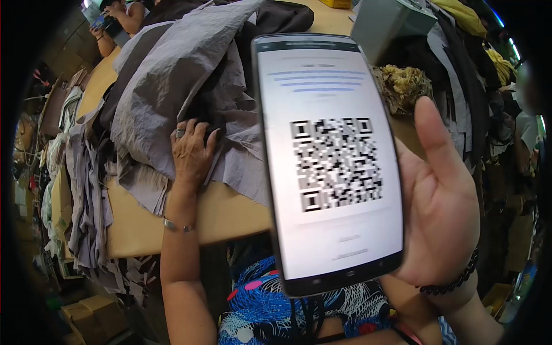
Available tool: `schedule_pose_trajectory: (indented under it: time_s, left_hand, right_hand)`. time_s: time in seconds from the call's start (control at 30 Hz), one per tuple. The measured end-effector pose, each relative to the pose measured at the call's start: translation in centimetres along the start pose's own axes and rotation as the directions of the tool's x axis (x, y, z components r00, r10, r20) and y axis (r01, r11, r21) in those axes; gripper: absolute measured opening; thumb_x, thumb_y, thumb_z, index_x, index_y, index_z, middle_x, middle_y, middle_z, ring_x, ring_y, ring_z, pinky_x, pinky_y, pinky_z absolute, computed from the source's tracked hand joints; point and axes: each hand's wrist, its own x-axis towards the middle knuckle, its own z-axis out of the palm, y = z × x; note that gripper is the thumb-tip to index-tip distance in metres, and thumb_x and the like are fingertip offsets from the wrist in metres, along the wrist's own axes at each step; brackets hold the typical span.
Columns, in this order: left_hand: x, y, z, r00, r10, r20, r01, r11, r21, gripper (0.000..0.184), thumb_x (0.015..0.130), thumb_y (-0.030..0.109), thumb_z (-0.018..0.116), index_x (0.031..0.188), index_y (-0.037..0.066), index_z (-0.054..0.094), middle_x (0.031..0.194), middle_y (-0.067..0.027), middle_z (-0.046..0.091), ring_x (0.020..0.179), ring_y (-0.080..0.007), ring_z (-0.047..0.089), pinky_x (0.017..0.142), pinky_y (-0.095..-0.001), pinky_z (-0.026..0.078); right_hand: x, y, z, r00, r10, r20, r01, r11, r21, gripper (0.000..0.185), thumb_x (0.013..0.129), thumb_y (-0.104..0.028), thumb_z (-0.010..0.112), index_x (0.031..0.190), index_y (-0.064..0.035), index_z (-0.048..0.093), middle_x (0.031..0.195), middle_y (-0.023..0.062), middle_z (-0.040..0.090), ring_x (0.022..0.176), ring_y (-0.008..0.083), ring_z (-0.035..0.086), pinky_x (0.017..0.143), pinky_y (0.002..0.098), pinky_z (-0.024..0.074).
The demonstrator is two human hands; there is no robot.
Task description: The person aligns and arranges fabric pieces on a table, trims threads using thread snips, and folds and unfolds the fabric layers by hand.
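My left hand [194,152], with a ring and a bracelet, lies on grey and dark cloth pieces [167,75] heaped on the table. Its fingers are slightly bent and spread, and it does not visibly hold anything. Close to the camera, a smartphone [339,241] shows a QR code. A paler hand [440,195] with a black beaded bracelet grips the phone from the right; it appears to be another person's. Part of my right arm shows behind that wrist, but my right hand is hidden.
The tan tabletop [230,213] has a rounded corner at the front left. Grey cloth strips [89,190] hang over its left side. A grey metal box [391,29] and a yellowish tangled bundle [405,86] sit at the right. Another person [123,17] is at the far left. Cardboard boxes [98,316] lie below.
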Motion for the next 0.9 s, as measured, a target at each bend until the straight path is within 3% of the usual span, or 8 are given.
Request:
schedule_pose_trajectory:
  time_s: [0.13,0.27,0.3,0.33,0.37,0.4,0.6,0.9]
  left_hand:
    - [0.3,0.6,-0.7,1.000,-0.007,0.027,0.007,1.000,-0.024,0.029,0.088,0.031,0.055,0.102,0.006,0.060,0.106,-0.0133,0.058,0.107,-0.0323,0.050,0.091,-0.0428,0.034]
    - [0.1,0.5,-0.1,0.996,0.047,-0.081,-0.051,0.997,-0.050,0.034,0.086,0.037,0.057,0.102,0.007,0.060,0.104,-0.0116,0.058,0.101,-0.0301,0.051,0.088,-0.0418,0.035]
    - [0.7,0.6,-0.5,0.992,0.064,-0.110,-0.070,0.996,-0.057,0.035,0.086,0.037,0.058,0.103,0.008,0.059,0.104,-0.0115,0.058,0.101,-0.0298,0.051,0.088,-0.0417,0.035]
    - [1.4,0.8,-0.9,0.990,0.077,-0.122,-0.086,0.994,-0.067,0.035,0.085,0.038,0.058,0.104,0.008,0.059,0.104,-0.0114,0.058,0.101,-0.0296,0.051,0.088,-0.0416,0.035]
    - [0.3,0.8,-1.1,0.993,0.080,-0.091,-0.087,0.993,-0.084,0.036,0.085,0.039,0.058,0.105,0.008,0.059,0.104,-0.0112,0.058,0.101,-0.0294,0.051,0.088,-0.0415,0.035]
    - [0.2,0.7,-1.2,0.994,0.102,-0.030,-0.103,0.993,-0.062,0.044,0.082,0.044,0.060,0.109,0.009,0.058,0.108,-0.0115,0.057,0.105,-0.0289,0.050,0.090,-0.0416,0.035]
    - [0.8,0.1,-3.1,0.959,0.166,0.228,-0.164,0.986,-0.028,0.069,0.070,0.054,0.067,0.123,0.012,0.054,0.122,-0.0136,0.052,0.114,-0.0298,0.046,0.099,-0.0434,0.031]
    - [-0.2,-0.3,-2.4,0.974,0.146,0.172,-0.122,0.983,-0.141,0.083,0.059,0.045,0.077,0.131,0.014,0.048,0.119,-0.0133,0.049,0.111,-0.0269,0.047,0.098,-0.0458,0.029]
  right_hand:
    - [-2.8,-3.5,-3.6,0.997,0.029,0.075,-0.029,1.000,-0.005,0.072,0.096,-0.054,0.026,0.135,0.0057,0.035,0.132,0.0253,0.047,0.121,0.0347,0.049,0.103,0.0460,0.0384]
    - [-6.0,-6.1,-6.6,0.993,-0.115,0.004,0.108,0.920,-0.376,0.075,0.093,-0.058,0.027,0.139,0.0005,0.032,0.139,0.0202,0.039,0.128,0.0313,0.040,0.107,0.0448,0.0312]
    - [-2.8,-5.2,-7.7,0.980,-0.182,0.083,0.180,0.621,-0.763,0.071,0.092,-0.056,0.032,0.137,-0.0004,0.035,0.137,0.0192,0.041,0.125,0.0319,0.042,0.105,0.0445,0.0331]
    - [1.8,-3.6,-9.4,0.956,-0.228,0.185,0.189,-0.005,-0.982,0.068,0.091,-0.053,0.036,0.135,-0.0012,0.037,0.135,0.0182,0.043,0.122,0.0324,0.044,0.103,0.0443,0.0350]
    - [7.4,-0.8,-11.6,0.934,-0.193,0.299,0.161,-0.521,-0.838,0.064,0.090,-0.050,0.041,0.133,-0.0021,0.040,0.133,0.0173,0.045,0.119,0.0330,0.047,0.100,0.0440,0.0370]
    - [10.7,1.4,-13.1,0.909,-0.125,0.397,0.149,-0.792,-0.591,0.061,0.089,-0.047,0.046,0.131,-0.0029,0.043,0.131,0.0163,0.047,0.116,0.0335,0.049,0.098,0.0437,0.0389]
    - [16.6,4.9,-13.2,0.850,-0.147,0.506,0.216,-0.779,-0.588,0.041,0.081,-0.033,0.064,0.110,-0.0036,0.056,0.111,0.0135,0.058,0.101,0.0333,0.053,0.087,0.0421,0.0423]
    - [21.4,6.1,-10.9,0.931,0.068,0.360,0.334,-0.562,-0.757,0.020,0.082,-0.024,0.063,0.087,-0.0052,0.058,0.090,0.0112,0.060,0.086,0.0315,0.057,0.076,0.0402,0.0432]
